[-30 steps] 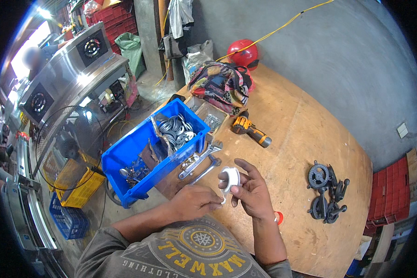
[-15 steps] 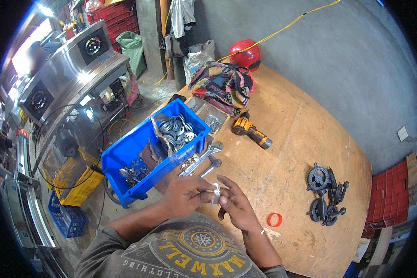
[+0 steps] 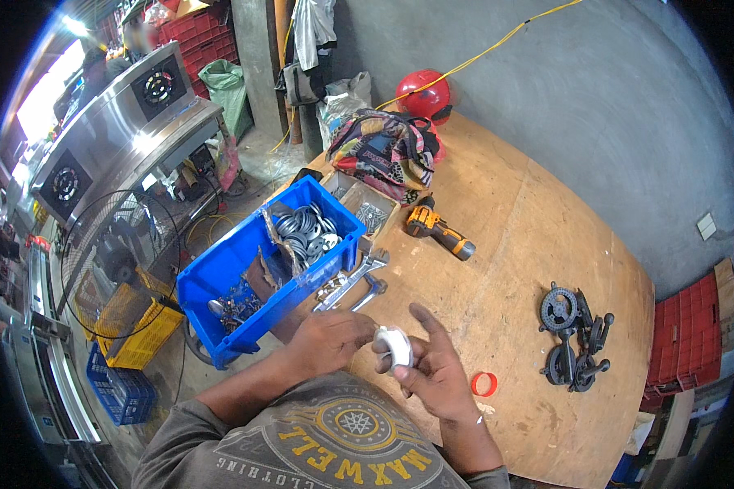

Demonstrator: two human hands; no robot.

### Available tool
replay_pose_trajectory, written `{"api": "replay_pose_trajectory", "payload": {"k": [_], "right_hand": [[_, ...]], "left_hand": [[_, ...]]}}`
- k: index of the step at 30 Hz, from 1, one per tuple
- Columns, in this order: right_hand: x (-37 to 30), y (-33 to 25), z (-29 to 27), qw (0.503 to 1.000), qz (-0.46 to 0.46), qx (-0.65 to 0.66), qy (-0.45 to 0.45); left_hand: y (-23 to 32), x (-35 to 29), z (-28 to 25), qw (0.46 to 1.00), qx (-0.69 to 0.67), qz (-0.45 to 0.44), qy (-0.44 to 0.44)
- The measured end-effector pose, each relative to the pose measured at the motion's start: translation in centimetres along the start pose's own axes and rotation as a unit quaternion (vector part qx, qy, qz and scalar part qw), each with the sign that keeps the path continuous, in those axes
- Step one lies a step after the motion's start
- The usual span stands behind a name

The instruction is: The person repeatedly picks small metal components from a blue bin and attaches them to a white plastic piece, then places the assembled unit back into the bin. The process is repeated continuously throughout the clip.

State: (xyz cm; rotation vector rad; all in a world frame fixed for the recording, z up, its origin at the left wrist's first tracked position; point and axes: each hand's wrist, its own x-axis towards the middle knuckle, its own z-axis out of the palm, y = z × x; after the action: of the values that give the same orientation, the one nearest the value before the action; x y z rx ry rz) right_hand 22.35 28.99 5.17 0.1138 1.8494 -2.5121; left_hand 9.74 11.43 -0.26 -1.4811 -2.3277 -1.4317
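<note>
Over the near edge of the wooden table, my right hand (image 3: pixel 439 371) grips a small white roll of tape (image 3: pixel 397 348) between thumb and fingers, its index finger raised. My left hand (image 3: pixel 328 341) is beside the roll with its fingers pinched together; what they hold, if anything, is hidden. To the right of my right hand lies a red plastic ring (image 3: pixel 484 384). A white scrap (image 3: pixel 479 420) clings near my right wrist.
Left of my hands stands a blue bin (image 3: pixel 220 281) holding metal discs and small hardware. Beside it lie wrenches (image 3: pixel 352 281). Farther off are a yellow-black cordless drill (image 3: pixel 440 231) and a patterned bag (image 3: pixel 381 151). Black handled parts (image 3: pixel 575 334) sit at right.
My right hand has turned the white roll so its side faces up more, and has shifted slightly right. The left fingers have come away from the roll a little.
</note>
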Motion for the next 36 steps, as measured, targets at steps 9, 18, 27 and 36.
{"api": "replay_pose_trajectory", "payload": {"k": [9,18,27,36], "right_hand": [[3.5,0.6,-1.7,0.997,-0.053,-0.054,0.011],[1.1,4.6,0.7,0.993,0.060,-0.021,-0.097],[-1.5,1.8,1.6,0.992,0.006,-0.102,-0.078],[-0.1,-0.5,1.4,0.999,0.016,-0.044,0.002]], "left_hand": [[1.9,-0.8,-0.6,0.995,-0.054,0.033,-0.073],[1.4,0.3,-3.1,0.995,-0.056,-0.006,0.079],[0.8,0.4,-2.1,0.998,0.004,-0.001,0.055],[0.9,0.1,-1.6,1.000,0.011,0.011,-0.016]]}}
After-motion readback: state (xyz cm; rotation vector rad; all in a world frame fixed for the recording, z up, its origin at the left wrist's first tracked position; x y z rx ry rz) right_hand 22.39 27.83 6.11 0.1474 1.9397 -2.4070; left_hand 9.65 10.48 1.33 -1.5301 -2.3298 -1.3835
